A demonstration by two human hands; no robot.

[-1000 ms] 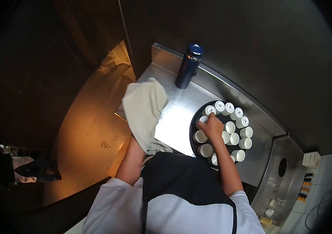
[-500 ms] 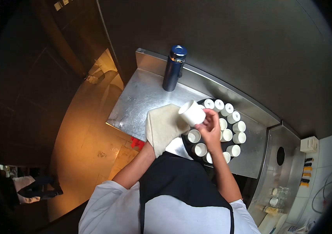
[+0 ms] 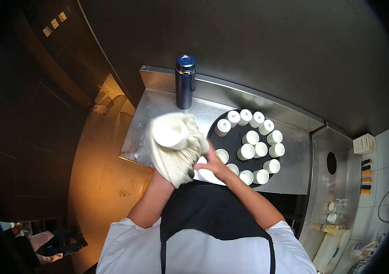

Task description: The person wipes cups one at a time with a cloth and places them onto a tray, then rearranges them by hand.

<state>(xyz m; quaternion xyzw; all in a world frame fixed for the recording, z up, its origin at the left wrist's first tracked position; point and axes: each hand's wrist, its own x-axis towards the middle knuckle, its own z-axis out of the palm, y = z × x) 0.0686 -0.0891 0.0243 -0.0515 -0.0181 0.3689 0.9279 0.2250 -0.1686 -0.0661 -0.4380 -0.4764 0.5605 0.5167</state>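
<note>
A white cup [image 3: 169, 131] lies tilted in a bunched pale cloth [image 3: 171, 164], its mouth facing up toward me. My left hand [image 3: 161, 181] is under that cloth and grips the cup through it; its fingers are covered. My right hand [image 3: 216, 165] is at the cloth's right edge, thumb and fingers apart, somewhat blurred. Whether its fingertips touch the cloth I cannot make out. Just right of it, a round black tray [image 3: 232, 139] carries several white cups [image 3: 245, 151], some upside down along the far rim.
A dark blue flask [image 3: 185, 84] stands upright at the back of the steel counter [image 3: 158, 101]. To the right are a sink unit [image 3: 327, 192], a white box [image 3: 364, 144] and knives [image 3: 366, 176] on the wall. Another person [image 3: 50, 244] is at the far lower left.
The cup has gone from my right hand into the cloth over my left hand. My right hand has moved left, off the tray, to the cloth's edge. The view has shifted slightly.
</note>
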